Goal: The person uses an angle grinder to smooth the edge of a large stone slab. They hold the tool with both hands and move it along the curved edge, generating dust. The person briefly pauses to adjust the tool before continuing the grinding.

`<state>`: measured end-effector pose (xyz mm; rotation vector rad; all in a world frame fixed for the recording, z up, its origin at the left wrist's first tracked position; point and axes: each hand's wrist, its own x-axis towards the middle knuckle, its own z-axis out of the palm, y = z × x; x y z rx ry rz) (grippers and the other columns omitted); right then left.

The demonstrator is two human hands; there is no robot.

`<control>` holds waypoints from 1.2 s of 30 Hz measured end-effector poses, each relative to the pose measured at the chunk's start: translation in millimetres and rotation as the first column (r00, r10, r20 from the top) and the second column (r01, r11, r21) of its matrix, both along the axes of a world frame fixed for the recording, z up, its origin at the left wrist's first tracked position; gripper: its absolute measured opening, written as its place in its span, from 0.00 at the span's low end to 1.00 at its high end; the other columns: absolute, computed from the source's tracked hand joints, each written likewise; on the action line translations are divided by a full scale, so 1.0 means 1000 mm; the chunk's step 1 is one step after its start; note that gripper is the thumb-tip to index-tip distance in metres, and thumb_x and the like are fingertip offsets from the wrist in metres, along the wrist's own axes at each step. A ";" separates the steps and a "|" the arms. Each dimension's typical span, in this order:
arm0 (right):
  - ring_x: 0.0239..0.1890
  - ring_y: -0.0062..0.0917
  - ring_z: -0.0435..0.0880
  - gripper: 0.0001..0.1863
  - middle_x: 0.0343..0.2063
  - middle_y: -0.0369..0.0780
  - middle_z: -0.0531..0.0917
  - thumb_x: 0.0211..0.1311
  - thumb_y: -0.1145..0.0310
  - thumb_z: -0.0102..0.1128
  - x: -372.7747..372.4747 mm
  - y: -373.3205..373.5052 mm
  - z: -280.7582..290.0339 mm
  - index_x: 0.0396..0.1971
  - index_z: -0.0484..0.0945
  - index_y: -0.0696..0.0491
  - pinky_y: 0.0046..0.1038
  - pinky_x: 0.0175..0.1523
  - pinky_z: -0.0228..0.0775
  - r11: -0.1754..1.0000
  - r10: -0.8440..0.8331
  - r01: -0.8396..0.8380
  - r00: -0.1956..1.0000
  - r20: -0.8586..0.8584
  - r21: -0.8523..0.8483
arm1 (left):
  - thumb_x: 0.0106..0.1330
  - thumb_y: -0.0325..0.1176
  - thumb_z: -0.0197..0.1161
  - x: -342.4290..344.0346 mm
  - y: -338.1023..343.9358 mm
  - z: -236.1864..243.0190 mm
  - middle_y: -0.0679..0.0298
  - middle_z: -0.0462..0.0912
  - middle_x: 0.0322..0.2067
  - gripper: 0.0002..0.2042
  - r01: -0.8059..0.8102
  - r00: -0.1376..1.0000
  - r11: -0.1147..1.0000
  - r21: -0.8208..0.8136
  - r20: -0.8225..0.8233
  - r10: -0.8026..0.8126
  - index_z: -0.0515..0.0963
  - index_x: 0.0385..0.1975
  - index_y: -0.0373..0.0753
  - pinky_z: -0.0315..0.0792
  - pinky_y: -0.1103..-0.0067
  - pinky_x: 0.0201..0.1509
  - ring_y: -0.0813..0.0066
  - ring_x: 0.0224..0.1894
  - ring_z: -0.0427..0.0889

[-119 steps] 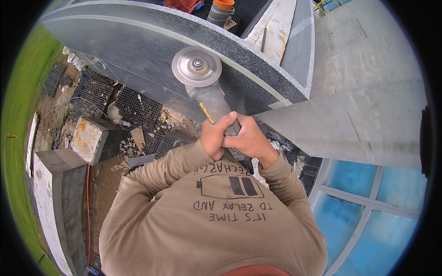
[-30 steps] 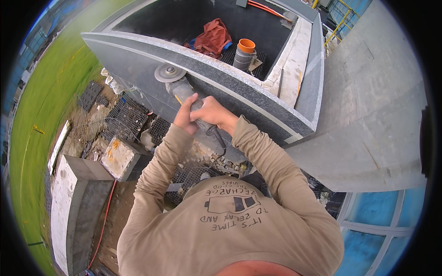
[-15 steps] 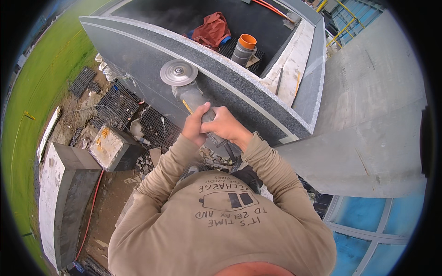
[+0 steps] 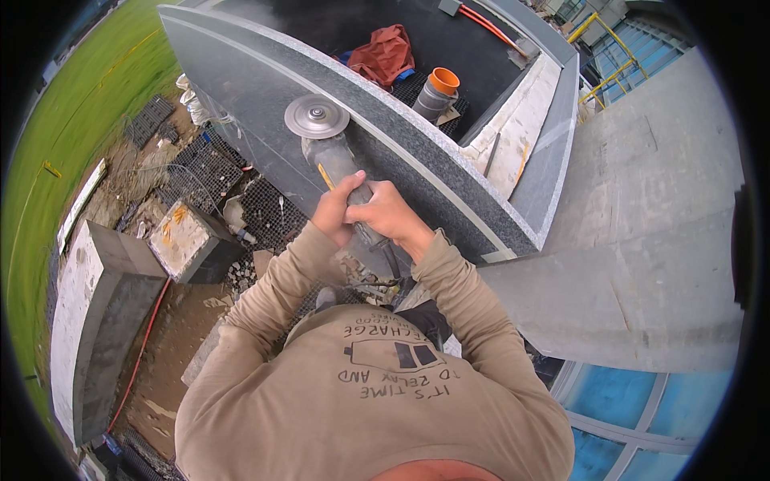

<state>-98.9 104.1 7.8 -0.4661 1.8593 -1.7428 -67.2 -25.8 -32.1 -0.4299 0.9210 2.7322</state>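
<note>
My left hand (image 4: 337, 210) and my right hand (image 4: 385, 216) both grip the body of a grey angle grinder (image 4: 327, 159) with a yellow mark and a dark cord trailing below. Its round metal disc (image 4: 317, 116) faces up, at the dark stone panel (image 4: 233, 96) that arcs across the upper middle with a pale strip along it. I cannot tell whether the disc touches the stone. Faint haze lies over the panel's left part.
Behind the panel lie red cloth (image 4: 382, 54) and an orange-topped pipe (image 4: 437, 96). Concrete blocks (image 4: 104, 321), a red hose (image 4: 148, 329), grid mats and rubble lie at left below, beside grass. A concrete surface (image 4: 642, 224), blue glazing (image 4: 609, 393) and yellow railing (image 4: 609, 64) are at right.
Since four seconds ago my hands and grinder have moved forward and left along the panel. In the last second the view has shifted slightly; both hands keep their grip.
</note>
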 end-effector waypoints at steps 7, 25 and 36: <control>0.35 0.22 0.81 0.25 0.34 0.42 0.84 0.45 0.70 0.69 -0.012 -0.013 0.006 0.44 0.78 0.69 0.26 0.41 0.73 0.996 0.024 -0.026 1.000 0.019 0.087 | 0.67 0.44 0.64 -0.012 -0.014 -0.002 0.65 0.83 0.39 0.15 0.019 0.999 1.000 -0.008 -0.030 -0.019 0.76 0.46 0.42 0.76 0.73 0.49 0.74 0.40 0.82; 0.32 0.21 0.81 0.20 0.32 0.41 0.84 0.46 0.72 0.68 -0.024 -0.025 0.008 0.40 0.79 0.67 0.26 0.38 0.73 0.996 0.009 -0.014 0.998 0.064 0.085 | 0.66 0.47 0.66 -0.026 -0.026 0.004 0.63 0.83 0.40 0.18 0.037 0.999 0.999 -0.029 0.024 -0.036 0.76 0.46 0.42 0.76 0.71 0.51 0.71 0.41 0.83; 0.35 0.22 0.82 0.21 0.34 0.43 0.84 0.46 0.74 0.68 0.015 0.024 0.007 0.42 0.79 0.68 0.26 0.40 0.74 0.991 -0.002 -0.002 1.000 0.028 0.136 | 0.66 0.41 0.68 0.017 0.027 0.002 0.66 0.81 0.38 0.15 -0.025 0.999 0.999 0.040 0.035 0.023 0.77 0.45 0.40 0.75 0.74 0.45 0.76 0.38 0.81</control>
